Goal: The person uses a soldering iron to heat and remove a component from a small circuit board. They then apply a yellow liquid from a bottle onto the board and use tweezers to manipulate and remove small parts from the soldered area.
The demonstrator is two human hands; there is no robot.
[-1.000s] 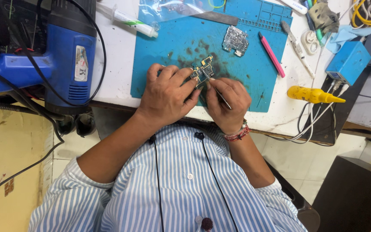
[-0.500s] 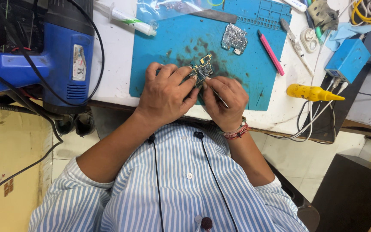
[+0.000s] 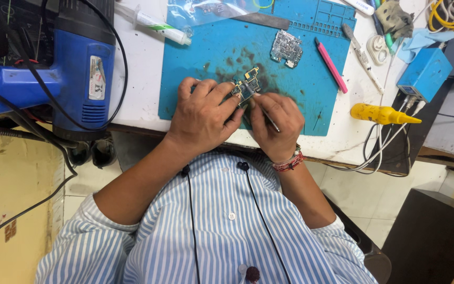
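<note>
Blue silicone work mat (image 3: 227, 58) covers the middle of the white tabletop (image 3: 143, 79), stained dark where you work, so the small circuit board (image 3: 246, 87) sits on a heat-safe, non-slip surface close to the near edge. Head view, only one: your left hand (image 3: 203, 113) is closed over the board's near-left corner, fingers pinning it flat so it cannot skate. Your right hand (image 3: 275, 123) is clamped around a thin metal tool (image 3: 262, 109), pen-style, tip on the board's lower edge; the two hands are touching, each bracing the other for fine control. A second board with a metal shield (image 3: 287, 48) lies farther up the mat, well apart. Pink tool (image 3: 331, 65) rests at the mat's right side within reach. Yellow nozzle bottle (image 3: 382, 113) lies off the mat to the right. Blue hot-air gun (image 3: 82, 68) is parked at the left, away from the work.
</note>
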